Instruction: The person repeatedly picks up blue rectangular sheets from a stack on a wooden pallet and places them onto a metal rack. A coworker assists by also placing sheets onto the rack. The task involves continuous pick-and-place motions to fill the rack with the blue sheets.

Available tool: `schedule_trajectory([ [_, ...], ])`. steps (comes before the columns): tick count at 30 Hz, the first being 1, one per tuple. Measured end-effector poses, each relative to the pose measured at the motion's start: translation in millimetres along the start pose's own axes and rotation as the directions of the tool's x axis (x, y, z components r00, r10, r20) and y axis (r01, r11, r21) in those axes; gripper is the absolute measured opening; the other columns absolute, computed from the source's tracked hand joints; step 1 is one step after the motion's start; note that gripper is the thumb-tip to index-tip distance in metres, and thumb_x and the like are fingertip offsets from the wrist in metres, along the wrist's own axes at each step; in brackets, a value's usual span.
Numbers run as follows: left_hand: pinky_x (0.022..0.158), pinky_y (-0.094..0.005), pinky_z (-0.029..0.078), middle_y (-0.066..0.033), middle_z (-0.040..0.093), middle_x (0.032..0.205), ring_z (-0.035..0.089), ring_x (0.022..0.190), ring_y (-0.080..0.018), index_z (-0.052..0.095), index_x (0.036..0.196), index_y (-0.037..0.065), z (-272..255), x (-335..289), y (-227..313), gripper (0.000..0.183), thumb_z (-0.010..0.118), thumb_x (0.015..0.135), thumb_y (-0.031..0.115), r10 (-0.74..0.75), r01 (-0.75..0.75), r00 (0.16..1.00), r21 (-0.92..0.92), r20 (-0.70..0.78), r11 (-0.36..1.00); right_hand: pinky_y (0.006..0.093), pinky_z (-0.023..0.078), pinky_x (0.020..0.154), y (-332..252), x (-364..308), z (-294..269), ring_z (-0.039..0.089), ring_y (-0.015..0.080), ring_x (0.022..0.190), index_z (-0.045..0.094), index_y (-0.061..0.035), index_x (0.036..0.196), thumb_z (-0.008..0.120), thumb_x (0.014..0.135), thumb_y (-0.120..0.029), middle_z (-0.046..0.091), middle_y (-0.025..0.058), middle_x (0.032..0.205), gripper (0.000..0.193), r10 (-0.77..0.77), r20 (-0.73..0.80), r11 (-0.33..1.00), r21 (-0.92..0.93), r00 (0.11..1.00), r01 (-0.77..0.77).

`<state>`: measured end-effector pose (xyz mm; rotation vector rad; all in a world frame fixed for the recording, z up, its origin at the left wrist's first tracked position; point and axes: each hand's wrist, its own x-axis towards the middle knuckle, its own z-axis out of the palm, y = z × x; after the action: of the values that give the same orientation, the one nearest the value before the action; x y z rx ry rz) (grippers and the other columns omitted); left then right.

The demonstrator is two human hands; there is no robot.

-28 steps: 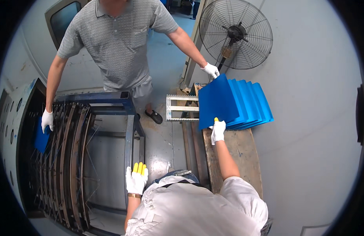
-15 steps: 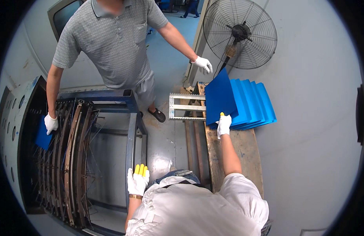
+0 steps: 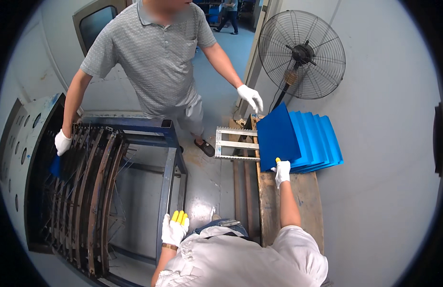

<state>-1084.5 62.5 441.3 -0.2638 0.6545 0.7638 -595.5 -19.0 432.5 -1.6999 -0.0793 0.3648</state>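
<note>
My right hand [image 3: 281,173], in a white glove with yellow fingertips, grips the lower edge of the front blue sheet [image 3: 278,136]. That sheet leans upright at the front of a row of blue sheets [image 3: 322,138] on a slotted metal rack [image 3: 238,143]. My left hand [image 3: 175,230], gloved alike, is held palm up with its fingers stretched out beside the blue metal frame [image 3: 168,177]. Nothing lies in it. Across from me, a co-worker's gloved hand [image 3: 63,143] is at another blue sheet [image 3: 55,166], mostly hidden among the dark slats. The co-worker's other hand [image 3: 250,98] hovers near my front sheet.
A worn wooden bench [image 3: 290,201] carries the slotted rack. On the left, a rack of curved dark slats [image 3: 94,201] stands against a grey perforated metal housing [image 3: 37,129]. A large caged fan [image 3: 302,55] stands behind the sheets. Someone walks in the far doorway.
The whole view has shifted, so things sit lower and farther right. The co-worker's sheet on the left shows less, deeper among the slats. My right hand still grips the front sheet.
</note>
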Motion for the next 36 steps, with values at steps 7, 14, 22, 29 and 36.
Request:
schedule_trajectory([
  [7,0.084,-0.0441,0.04,-0.0126,0.046,0.114,0.045,0.103,-0.028,0.042,0.11,0.004,-4.1,4.6,-0.3,0.045,0.046,0.083,0.04,-0.023,0.023,1.0,0.001,-0.001,1.0,0.0335,0.047,0.037,-6.8,-6.5,-11.8,0.054,0.0244,0.048,0.052,-0.0018,0.083,0.048,0.082,-0.014,0.055,0.0139,0.073,0.013,0.312,0.188,0.946,0.03,0.931,-0.323],
  [14,0.083,-0.0427,0.041,-0.0123,0.048,0.111,0.046,0.1,-0.0276,0.043,0.11,0.004,-1.2,7.5,2.7,0.043,0.046,0.083,0.038,-0.062,0.062,0.998,-0.025,-0.002,0.998,0.0372,0.051,0.049,10.3,-42.1,-14.7,0.06,0.0265,0.059,0.054,-0.002,0.087,0.055,0.081,-0.027,0.06,0.0134,0.072,0.025,0.589,0.473,0.806,-0.404,0.656,-0.432],
  [22,0.08,-0.0392,0.043,-0.0102,0.052,0.105,0.05,0.094,-0.0242,0.048,0.106,0.005,-13.4,15.5,12.4,0.03,0.048,0.084,0.027,-0.08,0.079,0.996,-0.01,-0.051,0.997,0.0311,0.052,0.057,57.8,-129.9,72.6,0.061,0.0222,0.067,0.054,0.0033,0.093,0.053,0.081,-0.036,0.061,0.0157,0.081,0.041,0.65,0.702,0.76,-0.591,0.291,-0.27],
  [29,0.06,-0.0285,0.046,-0.0033,0.059,0.09,0.054,0.072,-0.0145,0.054,0.104,0.011,-59.2,20.0,32.1,0.022,0.051,0.083,0.015,0.026,-0.024,0.999,0.064,-0.024,0.998,0.0286,0.051,0.052,49.3,-193.6,144.5,0.061,0.0198,0.064,0.055,0.0029,0.094,0.052,0.083,-0.033,0.062,0.0145,0.078,0.038,0.605,0.792,0.797,-0.602,0.081,-0.06],
  [36,0.049,-0.0241,0.042,-0.0004,0.056,0.073,0.05,0.058,-0.0126,0.056,0.091,0.011,-86.8,-10.0,60.3,0.015,0.048,0.086,0.022,0.128,-0.128,0.992,-0.056,-0.002,0.99,0.0279,0.052,0.056,57.7,-226.3,189.6,0.062,0.02,0.068,0.055,0.0034,0.098,0.049,0.086,-0.029,0.063,0.0137,0.082,0.035,0.651,0.744,0.749,-0.662,-0.149,-0.036],
])
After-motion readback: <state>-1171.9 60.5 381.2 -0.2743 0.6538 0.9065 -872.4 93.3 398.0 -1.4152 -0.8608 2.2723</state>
